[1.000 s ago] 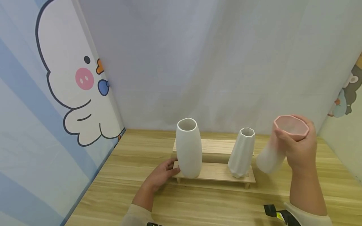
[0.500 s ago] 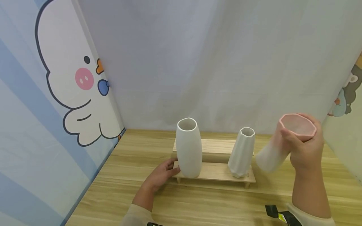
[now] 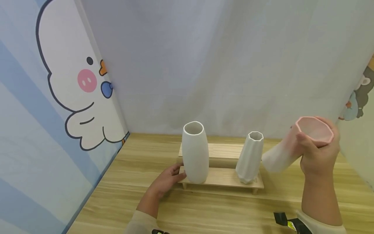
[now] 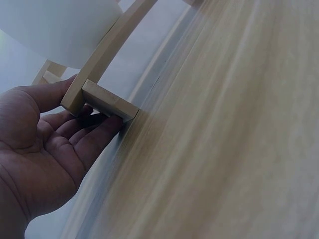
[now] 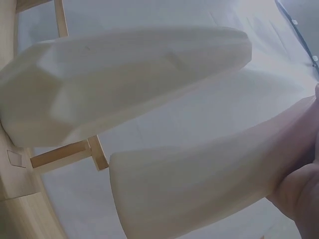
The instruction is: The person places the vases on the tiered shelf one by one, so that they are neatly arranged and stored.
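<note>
My right hand [image 3: 319, 159] grips a pink-to-white vase [image 3: 281, 156] near its pink faceted rim. That vase is tilted in the air, its white base pointing down and left, beside a white ribbed vase [image 3: 249, 159]. On the lower tier of a wooden two-tier stand [image 3: 222, 175], the ribbed vase stands at the right and a tall smooth white vase [image 3: 195, 156] at the left. My left hand [image 4: 55, 139] holds the stand's left end, thumb at the board and fingers around the leg [image 4: 109, 102]. In the right wrist view, the held vase [image 5: 189, 189] lies below the ribbed vase [image 5: 134, 79].
The stand's upper tier [image 3: 225, 151] runs behind the vases. Everything rests on a wood-grain table [image 3: 204, 211]. A pale curtain [image 3: 233, 65] hangs behind it, and a cartoon-printed panel [image 3: 87, 123] borders the left. A black strap [image 3: 281, 218] sticks out by the right sleeve.
My right hand has moved right and slightly up, tilting the pink-to-white vase further so its base swings left and up. The left hand and the two standing vases have stayed in place.
</note>
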Available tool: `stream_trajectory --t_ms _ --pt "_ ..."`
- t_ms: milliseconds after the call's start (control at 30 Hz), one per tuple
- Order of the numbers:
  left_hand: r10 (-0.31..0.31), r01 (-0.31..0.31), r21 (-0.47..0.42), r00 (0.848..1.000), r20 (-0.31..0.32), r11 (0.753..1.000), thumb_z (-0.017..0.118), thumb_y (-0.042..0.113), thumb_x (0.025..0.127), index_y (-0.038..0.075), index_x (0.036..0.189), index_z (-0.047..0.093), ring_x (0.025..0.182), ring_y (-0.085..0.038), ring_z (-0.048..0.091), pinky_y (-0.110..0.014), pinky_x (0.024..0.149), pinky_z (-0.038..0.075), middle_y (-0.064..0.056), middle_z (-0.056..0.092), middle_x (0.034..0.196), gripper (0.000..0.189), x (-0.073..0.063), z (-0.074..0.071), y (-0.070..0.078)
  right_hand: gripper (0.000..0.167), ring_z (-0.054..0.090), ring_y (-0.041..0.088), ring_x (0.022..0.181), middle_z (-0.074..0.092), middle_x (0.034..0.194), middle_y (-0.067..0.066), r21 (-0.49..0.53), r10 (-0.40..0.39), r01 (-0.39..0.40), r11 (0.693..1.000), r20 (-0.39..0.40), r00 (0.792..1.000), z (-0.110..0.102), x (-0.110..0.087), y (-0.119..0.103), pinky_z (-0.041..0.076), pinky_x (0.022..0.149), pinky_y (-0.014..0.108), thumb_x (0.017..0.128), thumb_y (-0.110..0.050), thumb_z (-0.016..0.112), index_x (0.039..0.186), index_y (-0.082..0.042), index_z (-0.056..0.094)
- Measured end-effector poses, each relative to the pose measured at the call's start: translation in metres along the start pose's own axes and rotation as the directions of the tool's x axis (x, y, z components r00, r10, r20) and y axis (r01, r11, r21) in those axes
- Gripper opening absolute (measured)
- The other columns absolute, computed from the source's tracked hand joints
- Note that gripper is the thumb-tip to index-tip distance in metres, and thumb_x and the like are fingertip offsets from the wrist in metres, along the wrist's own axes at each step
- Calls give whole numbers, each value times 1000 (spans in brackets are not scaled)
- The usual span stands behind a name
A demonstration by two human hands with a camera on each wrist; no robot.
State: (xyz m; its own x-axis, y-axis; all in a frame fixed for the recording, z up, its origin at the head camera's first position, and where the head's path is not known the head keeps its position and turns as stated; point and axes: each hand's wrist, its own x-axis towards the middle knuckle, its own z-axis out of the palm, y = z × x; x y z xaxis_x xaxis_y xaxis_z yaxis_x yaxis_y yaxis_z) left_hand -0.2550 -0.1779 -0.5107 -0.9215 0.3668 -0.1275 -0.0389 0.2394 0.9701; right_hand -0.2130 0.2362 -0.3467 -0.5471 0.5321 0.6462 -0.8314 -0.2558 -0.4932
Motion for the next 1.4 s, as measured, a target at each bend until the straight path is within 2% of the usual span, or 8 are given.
stream_trajectory --t_ms 333,567,700,833,1200,1333,1400 --pt "2 -2 -1 1000 3 1000 68 44 91 21 147 46 147 -39 25 -61 115 24 -10 32 159 64 -1 0 2 73 63 32 76 58 100 27 75 -57 60 995 -47 997 7 -1 2 56 63 31 58 11 87 121 16 51" --pt "18 -18 1 1000 18 1000 67 43 92 20 147 46 146 -38 28 -60 114 27 -9 35 157 63 -1 0 2 77 61 31 80 58 102 27 63 -90 97 993 -115 989 11 -2 6 56 65 32 54 7 91 121 16 52" --pt "20 -20 4 1000 18 1000 66 43 92 19 147 45 146 -37 27 -60 114 26 -9 34 158 64 -1 1 2 76 63 33 76 58 99 28 96 -91 100 990 -96 991 12 -3 10 56 64 32 55 10 89 120 17 51" --pt "15 -15 -5 1000 16 1000 67 42 92 18 148 44 146 -37 27 -59 115 26 -9 34 158 64 0 1 1 70 62 31 78 59 97 27 70 -89 93 993 -62 994 14 -1 14 54 65 31 57 11 85 119 17 52" --pt "6 -6 10 1000 12 1000 67 45 91 20 149 42 147 -38 26 -60 114 26 -10 32 159 67 -1 -1 2 69 62 27 84 61 101 23 5 -16 16 1000 -15 1000 19 8 21 54 66 28 61 8 87 122 10 53" --pt "10 -10 8 1000 15 1000 66 44 93 19 149 42 146 -39 27 -61 114 27 -11 32 158 66 -1 -1 3 69 61 26 88 61 104 21 -17 49 -48 999 9 999 21 11 22 54 67 27 63 8 86 123 7 53" --pt "11 -12 5 1000 17 1000 65 43 93 18 149 42 146 -39 27 -61 114 27 -12 32 158 65 -2 -1 4 68 61 25 89 61 105 19 -71 88 -86 994 12 996 22 13 22 54 68 25 64 7 86 124 4 54"
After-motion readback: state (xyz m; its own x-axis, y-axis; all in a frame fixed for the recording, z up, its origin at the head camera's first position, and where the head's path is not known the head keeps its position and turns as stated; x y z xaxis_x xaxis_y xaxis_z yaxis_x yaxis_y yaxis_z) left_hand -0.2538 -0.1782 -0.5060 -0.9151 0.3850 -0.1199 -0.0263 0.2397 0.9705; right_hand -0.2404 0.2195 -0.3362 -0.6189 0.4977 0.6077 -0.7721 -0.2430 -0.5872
